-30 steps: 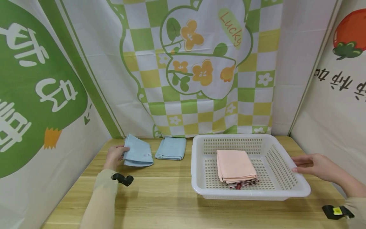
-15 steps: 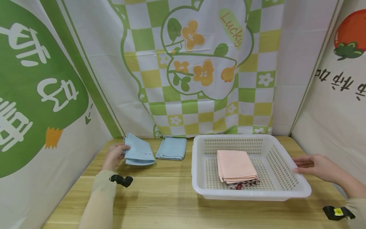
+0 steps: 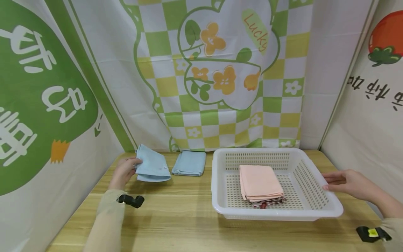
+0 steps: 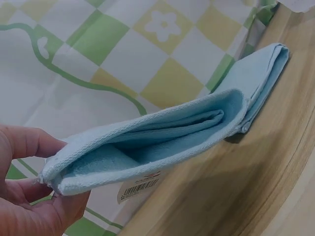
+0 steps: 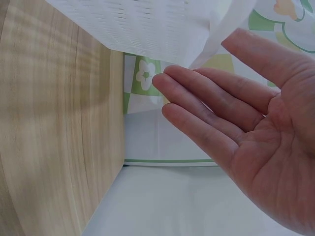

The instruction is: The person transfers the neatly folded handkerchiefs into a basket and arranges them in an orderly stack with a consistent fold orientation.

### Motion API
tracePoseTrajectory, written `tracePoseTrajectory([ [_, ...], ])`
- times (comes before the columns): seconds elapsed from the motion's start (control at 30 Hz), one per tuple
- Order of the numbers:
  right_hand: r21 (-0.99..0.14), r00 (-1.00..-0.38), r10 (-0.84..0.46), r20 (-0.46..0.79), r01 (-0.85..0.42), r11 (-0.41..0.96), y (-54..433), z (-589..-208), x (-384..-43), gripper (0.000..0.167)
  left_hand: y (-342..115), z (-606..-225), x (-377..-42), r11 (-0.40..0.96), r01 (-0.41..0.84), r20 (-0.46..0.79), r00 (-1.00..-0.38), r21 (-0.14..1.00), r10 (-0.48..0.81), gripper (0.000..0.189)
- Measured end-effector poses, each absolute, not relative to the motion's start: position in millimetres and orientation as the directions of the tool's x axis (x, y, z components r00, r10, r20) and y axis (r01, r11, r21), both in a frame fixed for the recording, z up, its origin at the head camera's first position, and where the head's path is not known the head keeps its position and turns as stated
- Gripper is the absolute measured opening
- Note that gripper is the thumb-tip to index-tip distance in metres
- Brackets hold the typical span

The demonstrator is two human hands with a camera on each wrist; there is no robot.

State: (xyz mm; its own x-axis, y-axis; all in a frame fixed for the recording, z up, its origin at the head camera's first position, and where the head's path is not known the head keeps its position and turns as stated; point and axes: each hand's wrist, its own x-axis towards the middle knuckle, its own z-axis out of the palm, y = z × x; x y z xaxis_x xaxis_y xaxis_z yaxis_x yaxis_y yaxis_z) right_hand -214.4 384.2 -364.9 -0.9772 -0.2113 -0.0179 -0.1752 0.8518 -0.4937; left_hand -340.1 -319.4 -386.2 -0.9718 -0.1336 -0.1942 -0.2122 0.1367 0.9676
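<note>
A folded light-blue towel (image 3: 153, 163) is pinched at its left edge by my left hand (image 3: 124, 170) and held tilted above the table. In the left wrist view its layers gape, and a barcode label (image 4: 139, 189) hangs beneath. Another folded light-blue towel (image 3: 189, 163) lies just to its right. My right hand (image 3: 349, 183) is at the right rim of a white plastic basket (image 3: 267, 212). The right wrist view shows its fingers (image 5: 206, 98) straight, by the basket wall. Inside the basket a folded pink towel (image 3: 260, 182) lies on a dark checked cloth (image 3: 267, 202), mostly hidden.
Everything rests on a wooden table (image 3: 176, 217). A green-and-white checked curtain (image 3: 226, 133) hangs along the back. Printed cloth walls (image 3: 78, 150) close in the left and right sides.
The left hand's forearm has drawn slightly to the left, and the held towel has risen a little at its top corner. The right hand and the basket stay as they were.
</note>
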Motion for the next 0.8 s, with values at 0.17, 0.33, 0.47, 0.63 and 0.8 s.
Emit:
tracePoseTrajectory([
  [0.17,-0.49,-0.977,-0.211,-0.015,-0.177,0.853,384.2,-364.6,-214.3,0.061,-315.8,-379.5,-338.3,0.133,-0.186,-0.173,-0.98,0.973,-0.102,0.062],
  [0.33,-0.498,-0.975,-0.22,-0.005,-0.189,0.846,385.2,-364.9,-215.2,0.063,-313.9,-373.7,-335.9,0.166,-0.163,-0.152,-0.985,0.973,-0.076,0.061],
  [0.47,-0.502,-0.976,-0.216,0.001,-0.187,0.845,385.5,-365.3,-215.5,0.063,-310.2,-369.5,-334.0,0.165,-0.141,-0.132,-0.989,0.976,-0.068,0.061],
  [0.63,-0.506,-0.977,-0.213,-0.004,-0.182,0.843,385.9,-366.5,-216.1,0.063,-305.1,-364.3,-331.0,0.151,-0.131,-0.123,-0.99,0.98,-0.064,0.062],
  [0.8,-0.506,-0.978,-0.208,-0.009,-0.175,0.844,385.6,-366.8,-215.4,0.064,-300.0,-358.2,-327.3,0.156,-0.125,-0.118,-0.992,0.98,-0.053,0.063],
])
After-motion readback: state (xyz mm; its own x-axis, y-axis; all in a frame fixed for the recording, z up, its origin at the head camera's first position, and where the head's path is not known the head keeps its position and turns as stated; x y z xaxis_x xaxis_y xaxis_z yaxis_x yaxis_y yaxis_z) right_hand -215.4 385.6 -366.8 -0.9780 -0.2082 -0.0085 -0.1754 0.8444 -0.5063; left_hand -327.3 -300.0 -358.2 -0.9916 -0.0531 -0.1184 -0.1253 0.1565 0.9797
